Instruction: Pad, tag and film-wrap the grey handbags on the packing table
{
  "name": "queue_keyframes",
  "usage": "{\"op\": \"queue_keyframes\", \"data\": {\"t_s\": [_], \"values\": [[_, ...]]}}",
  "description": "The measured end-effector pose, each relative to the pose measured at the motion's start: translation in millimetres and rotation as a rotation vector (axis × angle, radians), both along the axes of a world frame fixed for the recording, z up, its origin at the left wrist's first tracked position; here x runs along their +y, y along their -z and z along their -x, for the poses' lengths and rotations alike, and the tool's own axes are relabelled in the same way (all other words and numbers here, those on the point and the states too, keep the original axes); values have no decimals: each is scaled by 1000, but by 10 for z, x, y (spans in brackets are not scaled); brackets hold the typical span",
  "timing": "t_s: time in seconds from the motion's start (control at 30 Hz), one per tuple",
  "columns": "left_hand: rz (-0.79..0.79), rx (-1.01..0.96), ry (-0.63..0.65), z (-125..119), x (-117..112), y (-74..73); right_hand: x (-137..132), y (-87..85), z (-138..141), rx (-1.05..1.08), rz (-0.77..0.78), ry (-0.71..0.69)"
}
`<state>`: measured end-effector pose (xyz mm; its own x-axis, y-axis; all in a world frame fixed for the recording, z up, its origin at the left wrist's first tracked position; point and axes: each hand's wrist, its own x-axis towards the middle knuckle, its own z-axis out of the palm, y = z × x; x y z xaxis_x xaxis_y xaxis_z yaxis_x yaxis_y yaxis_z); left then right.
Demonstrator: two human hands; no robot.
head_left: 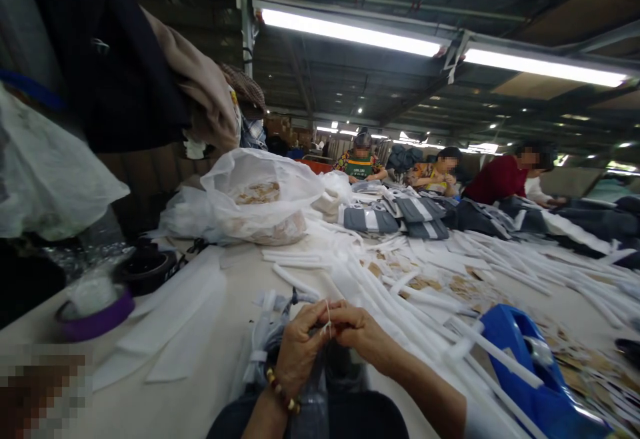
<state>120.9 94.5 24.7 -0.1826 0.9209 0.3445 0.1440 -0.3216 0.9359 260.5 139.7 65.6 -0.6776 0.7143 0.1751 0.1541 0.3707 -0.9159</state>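
My left hand [299, 347] and my right hand [361, 332] meet at the table's near edge, fingertips pinched together on a thin white string [329, 315]. A beaded bracelet [281, 392] circles my left wrist. Under my hands lies a grey and white fabric piece [270, 332]. Several long white strips [400, 305] spread over the table to the right of my hands.
A blue tape dispenser [530, 372] sits at the near right. A clear plastic bag [260, 192] of tan pieces stands at the back left, a purple tape roll [95, 315] at the near left. Three other people [500, 179] work at the far end beside stacked grey garments [400, 215].
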Motion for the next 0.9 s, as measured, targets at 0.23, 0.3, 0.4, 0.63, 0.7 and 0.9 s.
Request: {"op": "queue_keyframes", "data": {"t_s": [0.23, 0.3, 0.4, 0.63, 0.7, 0.9], "values": [[-131, 82, -193, -37, 9, 68, 63, 82, 13, 70, 330, 291], [-143, 79, -223, -40, -10, 66, 109, 141, 35, 18, 306, 351], [-134, 65, -293, -34, -74, 17, 134, 161, 54, -65, 217, 416], [16, -255, -210, 24, -167, 26, 90, 117, 50, -280, -372, 197], [21, -281, -123, 41, -131, 57, 118, 132, 42, -322, -404, 188], [178, 601, -170, -25, 120, -6, 120, 81, -33, -296, -365, 199]]}}
